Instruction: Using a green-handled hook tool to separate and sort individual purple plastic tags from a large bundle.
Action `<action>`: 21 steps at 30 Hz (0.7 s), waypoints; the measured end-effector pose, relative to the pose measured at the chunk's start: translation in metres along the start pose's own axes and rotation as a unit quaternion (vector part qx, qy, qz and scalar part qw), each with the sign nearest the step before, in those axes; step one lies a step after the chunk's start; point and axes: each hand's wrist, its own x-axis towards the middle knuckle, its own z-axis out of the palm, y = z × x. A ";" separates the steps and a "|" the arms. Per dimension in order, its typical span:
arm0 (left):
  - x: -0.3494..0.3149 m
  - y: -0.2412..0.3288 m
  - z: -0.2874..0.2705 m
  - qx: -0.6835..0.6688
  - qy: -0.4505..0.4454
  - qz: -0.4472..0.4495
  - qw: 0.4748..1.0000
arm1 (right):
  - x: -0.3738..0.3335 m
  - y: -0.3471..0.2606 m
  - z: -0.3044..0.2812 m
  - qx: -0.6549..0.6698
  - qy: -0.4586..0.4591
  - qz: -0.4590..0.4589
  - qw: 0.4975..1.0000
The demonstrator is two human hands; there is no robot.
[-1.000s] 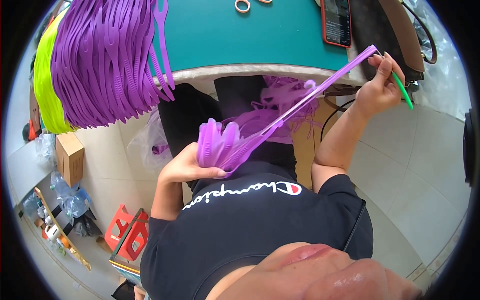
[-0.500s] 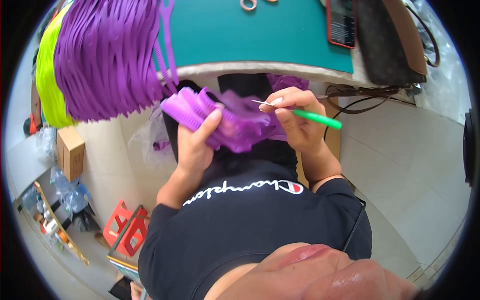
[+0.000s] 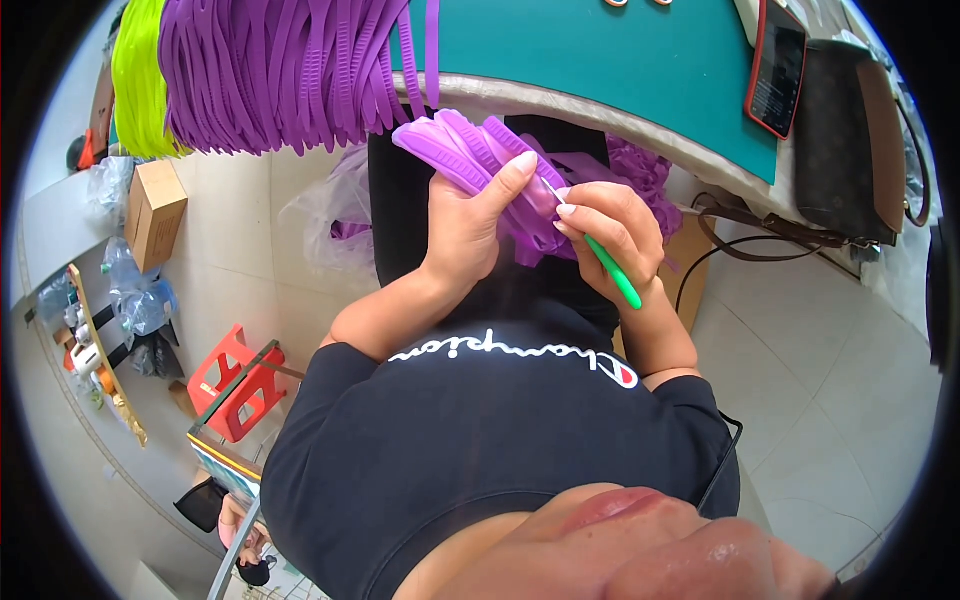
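My left hand [image 3: 468, 215] grips a bunch of purple ridged rubbery straps [image 3: 455, 152] over my lap, thumb on top. My right hand [image 3: 625, 225] is closed around a slim green-handled tool [image 3: 612, 270] with a thin metal tip. That tip points at the straps beside my left thumb; whether it touches them I cannot tell. At the far left, a thick row of purple straps [image 3: 280, 75] hangs over the table edge, beside a bundle of yellow-green straps [image 3: 140, 90]. Loose purple pieces [image 3: 645, 180] lie under the table edge, past my right hand.
On the teal table mat [image 3: 590, 60] are scissors handles [image 3: 660, 2] and a red-cased phone [image 3: 778, 75], with a brown bag [image 3: 840, 140] beside them. A clear plastic bag [image 3: 325, 225], cardboard box [image 3: 155, 215] and red stool [image 3: 235, 380] stand left. Another person [image 3: 250, 545] appears lower left.
The view has shifted, so the table and straps sit differently in it. My right hand has brought the tool's tip down to the purple straps, which have stopped blurring.
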 end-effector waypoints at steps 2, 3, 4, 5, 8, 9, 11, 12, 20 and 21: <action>0.000 0.000 0.001 0.002 -0.008 0.007 1.000 | 0.002 0.001 -0.001 -0.041 0.000 -0.023 0.999; 0.001 0.000 0.002 0.002 -0.009 0.007 1.000 | 0.002 0.000 -0.002 -0.042 0.000 -0.023 0.999; 0.001 -0.001 0.003 0.030 0.002 0.021 0.999 | 0.002 -0.002 -0.004 -0.073 -0.028 0.000 0.997; 0.001 -0.001 0.004 0.058 0.013 0.036 0.998 | 0.003 -0.004 -0.005 -0.104 -0.057 0.022 0.993; 0.004 -0.004 -0.005 0.121 -0.019 0.089 0.989 | 0.008 -0.014 -0.009 -0.099 -0.145 0.173 0.969; 0.004 -0.002 -0.006 0.120 -0.022 0.089 0.989 | 0.006 -0.010 -0.013 -0.024 -0.136 0.204 0.969; 0.003 0.003 -0.007 0.100 -0.062 0.022 0.993 | 0.005 -0.015 -0.025 0.109 -0.078 0.280 0.951; 0.002 0.004 -0.008 0.096 -0.067 0.022 0.993 | 0.005 -0.017 -0.030 0.241 -0.019 0.347 0.906; -0.011 0.003 -0.020 0.143 -0.069 -0.016 0.987 | 0.003 -0.004 -0.006 0.369 -0.032 0.349 0.861; -0.012 0.000 -0.025 0.216 -0.054 0.016 0.975 | 0.004 -0.006 -0.010 0.405 -0.018 0.341 0.848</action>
